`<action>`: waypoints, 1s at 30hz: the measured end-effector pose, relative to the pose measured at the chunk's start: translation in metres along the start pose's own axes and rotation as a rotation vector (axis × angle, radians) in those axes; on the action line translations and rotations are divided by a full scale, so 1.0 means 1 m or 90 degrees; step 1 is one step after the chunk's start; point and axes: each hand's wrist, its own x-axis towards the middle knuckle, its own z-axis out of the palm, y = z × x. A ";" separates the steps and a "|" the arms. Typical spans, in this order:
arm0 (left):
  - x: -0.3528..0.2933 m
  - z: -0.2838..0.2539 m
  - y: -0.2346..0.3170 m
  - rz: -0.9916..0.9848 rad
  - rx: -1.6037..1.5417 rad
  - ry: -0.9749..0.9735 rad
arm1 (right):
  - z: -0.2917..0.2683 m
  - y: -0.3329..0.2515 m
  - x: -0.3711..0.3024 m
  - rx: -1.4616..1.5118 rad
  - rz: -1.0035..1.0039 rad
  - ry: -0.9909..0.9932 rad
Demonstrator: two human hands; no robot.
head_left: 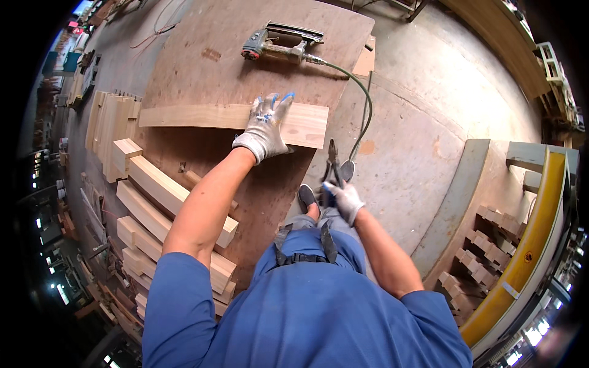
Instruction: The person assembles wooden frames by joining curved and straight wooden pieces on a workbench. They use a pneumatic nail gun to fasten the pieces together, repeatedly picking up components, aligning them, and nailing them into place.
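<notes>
A long pale wooden plank (196, 116) lies across the brown worktable (202, 67). My left hand (265, 126), in a white glove with blue fingertips, spans the plank near its right end, fingers over the far edge and thumb at the near side. In my gloved right hand (346, 199), a pair of dark pliers (333, 159) points away from me, beside the table's right edge; the fingers partly hide the handles. Farther back on the table, a nail gun (282, 44) lies on its side.
A green air hose (365, 104) runs from the nail gun over the table's right edge. Stacked wooden pieces (159, 184) stand at the left. To the right are a yellow rail (540, 227) and several short wooden blocks (485, 245). My shoes (307, 195) are on the concrete floor.
</notes>
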 end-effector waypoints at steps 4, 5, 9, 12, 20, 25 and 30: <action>0.003 0.003 -0.001 0.002 0.025 -0.004 | -0.064 -0.048 0.024 -0.561 -0.174 0.113; 0.002 0.002 -0.001 -0.001 0.029 -0.008 | -0.067 -0.069 0.018 -0.595 -0.208 0.108; 0.001 0.005 -0.005 0.002 0.016 -0.012 | -0.049 -0.152 -0.019 -0.796 -0.224 0.108; 0.000 0.006 -0.006 0.008 0.016 0.000 | -0.041 -0.175 -0.024 -0.887 -0.227 0.095; 0.000 0.009 -0.009 0.013 0.018 0.009 | -0.041 -0.196 -0.027 -0.954 -0.226 0.084; 0.000 0.005 -0.005 0.011 0.022 0.004 | -0.033 -0.207 -0.027 -1.027 -0.232 0.078; 0.001 0.004 -0.005 0.012 0.018 -0.008 | -0.031 -0.230 -0.026 -1.125 -0.237 0.088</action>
